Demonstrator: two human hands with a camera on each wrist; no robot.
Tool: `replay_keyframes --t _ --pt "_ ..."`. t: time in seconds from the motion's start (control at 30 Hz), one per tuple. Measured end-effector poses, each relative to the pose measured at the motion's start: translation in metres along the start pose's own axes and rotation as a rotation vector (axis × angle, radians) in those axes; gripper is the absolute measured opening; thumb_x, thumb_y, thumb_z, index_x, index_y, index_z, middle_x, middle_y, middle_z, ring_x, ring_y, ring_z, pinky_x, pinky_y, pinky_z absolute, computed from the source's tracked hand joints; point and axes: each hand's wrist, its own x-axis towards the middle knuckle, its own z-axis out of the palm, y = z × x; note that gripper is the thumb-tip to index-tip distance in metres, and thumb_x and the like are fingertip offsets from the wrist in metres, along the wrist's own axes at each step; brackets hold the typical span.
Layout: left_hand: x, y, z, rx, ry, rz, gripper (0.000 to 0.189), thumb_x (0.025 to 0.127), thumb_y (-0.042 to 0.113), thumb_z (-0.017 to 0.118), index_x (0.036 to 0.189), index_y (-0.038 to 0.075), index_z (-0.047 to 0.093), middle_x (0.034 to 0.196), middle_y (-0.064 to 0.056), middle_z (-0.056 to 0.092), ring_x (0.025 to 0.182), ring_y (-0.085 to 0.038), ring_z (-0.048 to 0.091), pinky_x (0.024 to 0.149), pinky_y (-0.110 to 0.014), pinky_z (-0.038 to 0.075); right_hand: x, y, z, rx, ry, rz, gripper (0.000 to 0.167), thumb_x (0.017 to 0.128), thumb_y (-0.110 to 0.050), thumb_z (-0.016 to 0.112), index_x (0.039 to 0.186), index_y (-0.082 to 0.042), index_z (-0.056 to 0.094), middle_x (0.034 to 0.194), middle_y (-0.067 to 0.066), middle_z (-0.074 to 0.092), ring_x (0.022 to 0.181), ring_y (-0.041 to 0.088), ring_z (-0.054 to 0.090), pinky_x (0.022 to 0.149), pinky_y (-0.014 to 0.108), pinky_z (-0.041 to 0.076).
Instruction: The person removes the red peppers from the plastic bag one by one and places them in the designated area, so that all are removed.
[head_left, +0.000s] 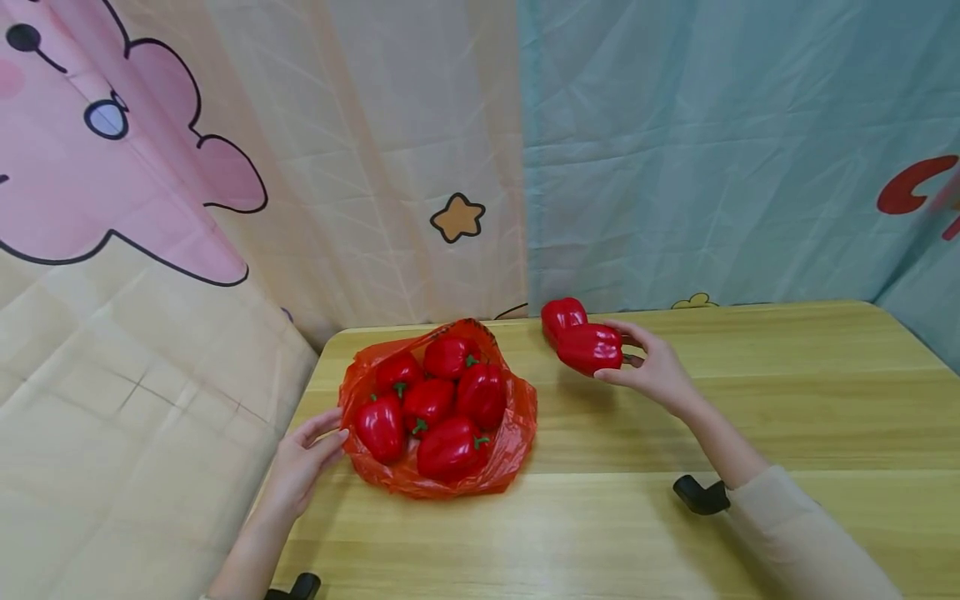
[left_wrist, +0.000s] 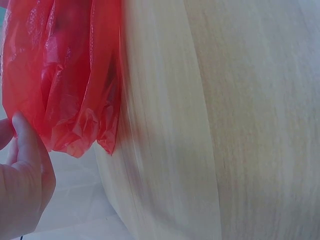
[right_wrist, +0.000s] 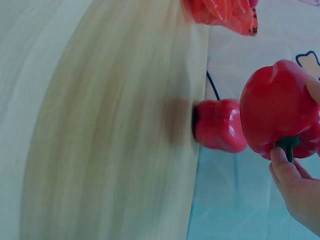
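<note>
A red plastic bag (head_left: 521,425) lies open on the table, holding several red bell peppers (head_left: 380,429) with green stems. At the bag's left rim, my left hand (head_left: 300,462) pinches the thin plastic between thumb and fingers; the left wrist view shows the bag (left_wrist: 70,80) right at the fingertips. My right hand (head_left: 660,375) grips a red bell pepper (head_left: 588,348) by its stem end, raised above the table to the right of the bag. Behind that one, another red bell pepper (right_wrist: 220,125) stands on the table near the back edge.
The light wooden table (head_left: 787,400) runs back to a printed curtain (head_left: 637,150) that hangs along its far edge and left side. A black object (head_left: 701,495) shows beside the right wrist, and another black piece (head_left: 303,586) beside the left forearm.
</note>
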Motion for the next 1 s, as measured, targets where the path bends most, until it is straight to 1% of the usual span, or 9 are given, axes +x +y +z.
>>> replay_keyframes --t 0.1,0.3,0.37,0.53,0.7,1.0 --pt "0.000 0.001 0.000 -0.001 -0.001 0.000 0.035 0.089 0.001 0.059 0.124 0.001 0.054 0.097 0.011 0.060 0.085 -0.003 0.060 0.075 -0.020 0.052 -0.003 0.004 -0.005 -0.029 0.010 0.028 0.074 0.075 -0.015 0.079 0.138 -0.006 0.042 0.130 0.016 0.047 0.115 0.031 0.044 0.086 0.033 0.051" --pt "0.001 0.003 -0.001 -0.006 -0.008 -0.013 0.040 0.090 0.002 0.058 0.129 -0.003 0.048 0.098 0.011 0.059 0.086 -0.003 0.060 0.076 -0.019 0.052 -0.007 0.013 -0.015 -0.067 0.029 0.066 0.075 0.076 -0.016 0.078 0.140 -0.006 0.039 0.131 0.019 0.044 0.116 0.034 0.042 0.089 0.046 0.048" --pt "0.001 0.003 0.000 -0.009 -0.005 -0.017 0.040 0.090 0.001 0.058 0.129 -0.003 0.048 0.098 0.011 0.059 0.086 -0.003 0.060 0.076 -0.020 0.052 -0.007 0.016 -0.018 -0.076 0.038 0.070 0.074 0.077 -0.017 0.077 0.140 -0.006 0.039 0.131 0.019 0.044 0.116 0.034 0.042 0.089 0.047 0.048" --pt "0.001 0.003 0.000 -0.024 -0.010 -0.013 0.032 0.090 0.001 0.058 0.122 0.007 0.056 0.098 0.010 0.059 0.086 -0.003 0.061 0.077 -0.020 0.052 -0.007 0.024 -0.024 -0.112 0.055 0.086 0.073 0.078 -0.019 0.077 0.139 -0.005 0.039 0.131 0.020 0.045 0.115 0.036 0.042 0.087 0.043 0.050" --pt "0.000 0.003 0.000 -0.033 -0.015 -0.003 0.030 0.090 0.002 0.058 0.119 0.009 0.057 0.098 0.010 0.060 0.085 -0.003 0.061 0.077 -0.020 0.052 -0.009 0.032 -0.027 -0.127 0.063 0.119 0.074 0.079 -0.019 0.076 0.140 -0.004 0.038 0.132 0.022 0.044 0.117 0.037 0.042 0.088 0.045 0.049" --pt "0.000 -0.001 0.001 -0.023 0.007 -0.005 0.036 0.089 0.001 0.060 0.124 0.001 0.054 0.098 0.010 0.060 0.085 -0.004 0.061 0.076 -0.020 0.053 -0.009 0.039 -0.030 -0.098 0.095 0.214 0.077 0.081 -0.026 0.073 0.143 -0.004 0.032 0.136 0.026 0.038 0.120 0.045 0.039 0.090 0.054 0.044"
